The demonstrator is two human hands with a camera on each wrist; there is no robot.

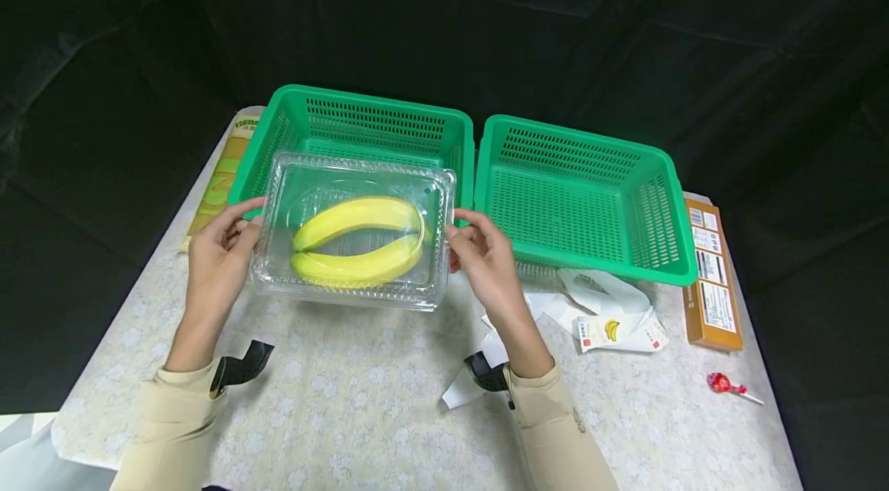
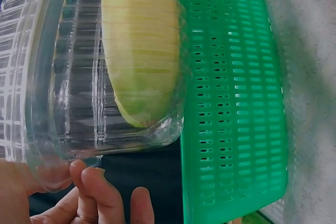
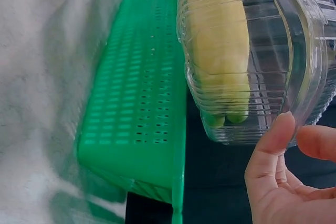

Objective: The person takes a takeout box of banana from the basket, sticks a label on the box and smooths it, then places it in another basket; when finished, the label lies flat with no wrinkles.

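Observation:
Two yellow bananas lie inside a closed clear plastic food box, their curves facing each other. The box is lifted above the table, in front of and partly over the left green basket. At its left edge, my left hand pinches the rim between thumb and fingers. My right hand grips the opposite edge the same way. Through the ribbed wall in the left wrist view, one banana shows close up. The right wrist view shows the thumb against the rim.
A second green basket stands to the right. Beside it are an orange-brown carton and a red lollipop. White packaging with a banana print lies before it. A yellow-green packet lies at the table's left edge.

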